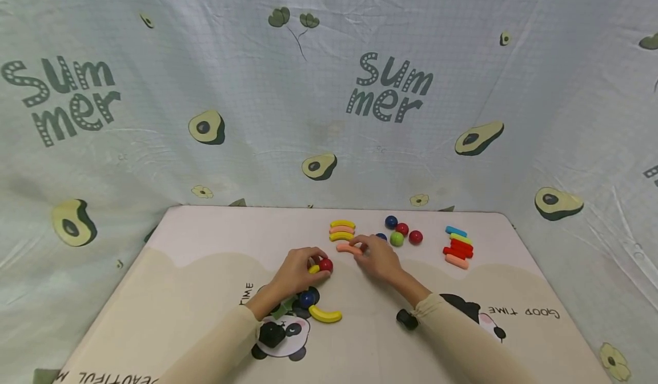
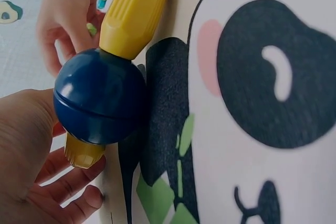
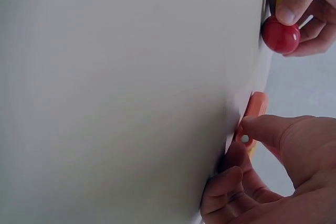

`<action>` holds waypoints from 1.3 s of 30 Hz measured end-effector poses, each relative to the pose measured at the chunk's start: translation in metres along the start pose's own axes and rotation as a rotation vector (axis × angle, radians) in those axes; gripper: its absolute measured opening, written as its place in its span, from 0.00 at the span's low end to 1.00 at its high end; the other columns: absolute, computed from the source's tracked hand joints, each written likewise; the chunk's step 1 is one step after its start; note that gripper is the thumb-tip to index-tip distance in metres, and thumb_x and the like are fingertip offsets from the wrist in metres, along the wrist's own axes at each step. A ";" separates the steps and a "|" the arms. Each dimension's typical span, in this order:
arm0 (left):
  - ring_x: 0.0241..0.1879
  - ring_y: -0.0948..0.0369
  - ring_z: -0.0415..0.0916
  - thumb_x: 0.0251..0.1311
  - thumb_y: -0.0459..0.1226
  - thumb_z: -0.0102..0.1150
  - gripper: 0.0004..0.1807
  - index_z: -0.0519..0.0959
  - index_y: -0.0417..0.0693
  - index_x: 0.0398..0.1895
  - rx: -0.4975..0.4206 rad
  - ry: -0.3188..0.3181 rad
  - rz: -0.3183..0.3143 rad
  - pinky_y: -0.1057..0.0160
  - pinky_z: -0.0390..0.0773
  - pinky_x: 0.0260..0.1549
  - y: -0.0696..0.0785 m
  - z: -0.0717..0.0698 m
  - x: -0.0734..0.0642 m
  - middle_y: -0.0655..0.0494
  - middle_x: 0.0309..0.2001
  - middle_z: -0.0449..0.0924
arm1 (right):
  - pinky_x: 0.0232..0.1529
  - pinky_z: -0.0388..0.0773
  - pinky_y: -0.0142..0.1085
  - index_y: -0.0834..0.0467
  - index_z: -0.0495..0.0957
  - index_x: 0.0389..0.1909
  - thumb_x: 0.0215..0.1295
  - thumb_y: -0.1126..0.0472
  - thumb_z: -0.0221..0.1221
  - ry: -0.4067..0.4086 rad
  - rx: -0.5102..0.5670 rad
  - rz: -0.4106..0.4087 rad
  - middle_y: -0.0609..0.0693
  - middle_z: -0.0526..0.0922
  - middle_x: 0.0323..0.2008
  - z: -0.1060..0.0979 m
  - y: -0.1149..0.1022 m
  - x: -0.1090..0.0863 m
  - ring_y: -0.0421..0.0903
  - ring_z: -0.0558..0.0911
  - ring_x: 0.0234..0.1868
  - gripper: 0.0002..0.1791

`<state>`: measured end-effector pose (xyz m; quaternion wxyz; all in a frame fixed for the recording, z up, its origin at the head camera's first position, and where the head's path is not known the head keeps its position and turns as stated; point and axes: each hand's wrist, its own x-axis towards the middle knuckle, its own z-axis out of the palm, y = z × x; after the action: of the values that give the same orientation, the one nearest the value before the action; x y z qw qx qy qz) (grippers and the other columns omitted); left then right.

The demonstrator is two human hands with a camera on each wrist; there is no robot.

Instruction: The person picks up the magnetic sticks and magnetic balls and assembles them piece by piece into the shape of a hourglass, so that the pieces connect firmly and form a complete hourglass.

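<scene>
My left hand (image 1: 294,271) grips a glossy red ball (image 1: 326,265), with the thumb pressed on it in the right wrist view. A short yellow piece (image 1: 314,269) shows beside that ball, partly hidden by the fingers. My right hand (image 1: 379,259) pinches a salmon-orange curved stick (image 1: 345,248) at its right end, between thumb and fingertips. Nearer to me, a dark blue ball (image 2: 100,98) lies against the end of a yellow curved stick (image 2: 135,14), below the left wrist.
Beyond the hands, yellow and orange curved sticks (image 1: 342,224) lie in a stack. Red, blue and green balls (image 1: 397,239) cluster right of them. Several coloured sticks (image 1: 459,248) lie farther right. A black cylinder (image 1: 407,319) is by the right sleeve. A printed curtain (image 1: 267,87) hangs behind the table.
</scene>
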<state>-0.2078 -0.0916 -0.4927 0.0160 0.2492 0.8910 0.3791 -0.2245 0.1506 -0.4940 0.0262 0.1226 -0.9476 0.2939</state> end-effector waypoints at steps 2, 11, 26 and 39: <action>0.37 0.62 0.75 0.60 0.39 0.74 0.17 0.84 0.46 0.51 -0.001 0.001 0.002 0.68 0.79 0.38 0.000 0.000 0.000 0.56 0.40 0.84 | 0.39 0.79 0.41 0.51 0.84 0.52 0.65 0.62 0.70 -0.003 0.004 0.001 0.50 0.84 0.39 -0.003 0.003 -0.004 0.46 0.79 0.38 0.15; 0.38 0.62 0.75 0.59 0.39 0.75 0.18 0.85 0.46 0.51 0.005 0.002 0.004 0.67 0.79 0.39 0.002 0.002 0.002 0.56 0.41 0.85 | 0.37 0.76 0.38 0.51 0.85 0.49 0.63 0.63 0.71 -0.001 0.041 0.004 0.47 0.84 0.37 -0.016 0.011 -0.026 0.44 0.77 0.36 0.14; 0.37 0.61 0.76 0.58 0.38 0.75 0.17 0.85 0.44 0.50 0.012 -0.004 0.065 0.65 0.80 0.39 -0.002 0.005 0.003 0.55 0.41 0.85 | 0.39 0.76 0.39 0.50 0.84 0.52 0.61 0.62 0.73 0.002 0.030 -0.024 0.47 0.81 0.40 -0.018 0.015 -0.035 0.45 0.76 0.39 0.19; 0.35 0.61 0.75 0.59 0.38 0.75 0.17 0.85 0.43 0.50 0.012 -0.015 0.098 0.66 0.80 0.37 -0.001 0.005 0.006 0.55 0.41 0.85 | 0.38 0.77 0.36 0.54 0.86 0.49 0.65 0.67 0.68 -0.130 0.036 -0.139 0.47 0.85 0.43 -0.021 0.007 -0.017 0.45 0.77 0.37 0.13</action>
<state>-0.2125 -0.0864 -0.4963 0.0026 0.2955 0.8799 0.3721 -0.2102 0.1721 -0.4828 -0.0174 0.2075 -0.9310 0.2997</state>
